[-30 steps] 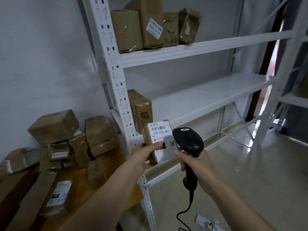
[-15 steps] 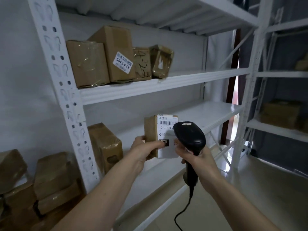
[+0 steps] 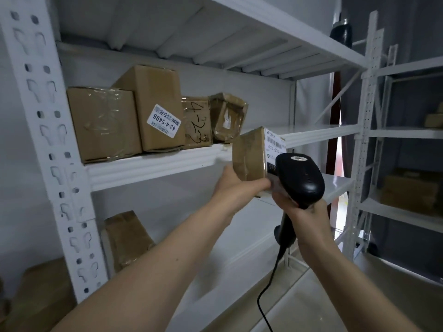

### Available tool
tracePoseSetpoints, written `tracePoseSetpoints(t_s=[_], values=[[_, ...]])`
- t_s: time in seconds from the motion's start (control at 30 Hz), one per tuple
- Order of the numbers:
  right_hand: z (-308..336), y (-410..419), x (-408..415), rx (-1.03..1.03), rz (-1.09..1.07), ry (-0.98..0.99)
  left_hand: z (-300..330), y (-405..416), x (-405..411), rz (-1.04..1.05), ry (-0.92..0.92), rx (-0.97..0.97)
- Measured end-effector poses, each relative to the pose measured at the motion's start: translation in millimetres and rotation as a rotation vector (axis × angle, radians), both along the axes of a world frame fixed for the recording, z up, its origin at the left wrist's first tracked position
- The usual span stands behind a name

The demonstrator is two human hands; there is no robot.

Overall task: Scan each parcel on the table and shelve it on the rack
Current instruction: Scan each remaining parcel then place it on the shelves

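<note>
We see the left hand (image 3: 236, 185) gripping a small taped cardboard parcel (image 3: 250, 154) from below, thumb across its near bottom edge, so the parcel sits at the hand's 1 o'clock, raised to the front edge of the white rack's middle shelf (image 3: 153, 165). Its white barcode label (image 3: 275, 146) faces right. The right hand (image 3: 303, 216) is wrapped round the handle of a black corded barcode scanner (image 3: 299, 178), whose head touches or overlaps the label side. On the shelf, at the parcel's 10 o'clock, stand four shelved boxes (image 3: 158, 109).
</note>
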State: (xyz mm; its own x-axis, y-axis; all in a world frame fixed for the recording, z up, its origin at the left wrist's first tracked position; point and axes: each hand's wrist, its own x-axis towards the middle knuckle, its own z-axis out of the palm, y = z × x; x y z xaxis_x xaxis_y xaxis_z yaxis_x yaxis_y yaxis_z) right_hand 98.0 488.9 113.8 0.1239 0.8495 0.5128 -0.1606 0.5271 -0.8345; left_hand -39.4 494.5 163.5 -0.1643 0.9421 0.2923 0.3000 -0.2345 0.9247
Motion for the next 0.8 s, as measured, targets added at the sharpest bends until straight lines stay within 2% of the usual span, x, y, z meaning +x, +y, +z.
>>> tracePoseSetpoints(t_s=[0.23,0.5,0.6,0.8], values=[[48.6,55.1,24.8,0.030,0.030,0.081,47.8,32.1,35.6,0.048,0.151,0.135],[110.4,135.5,45.2,-0.042,0.108,0.076,98.6,96.7,59.6,0.153,0.183,0.125],[119.3,164.6,41.3,-0.076,0.154,0.053,103.9,119.3,60.6,0.221,0.152,0.122],[126.4,206.8,28.0,-0.179,0.278,0.034,90.6,142.7,58.4,0.344,-0.049,0.150]])
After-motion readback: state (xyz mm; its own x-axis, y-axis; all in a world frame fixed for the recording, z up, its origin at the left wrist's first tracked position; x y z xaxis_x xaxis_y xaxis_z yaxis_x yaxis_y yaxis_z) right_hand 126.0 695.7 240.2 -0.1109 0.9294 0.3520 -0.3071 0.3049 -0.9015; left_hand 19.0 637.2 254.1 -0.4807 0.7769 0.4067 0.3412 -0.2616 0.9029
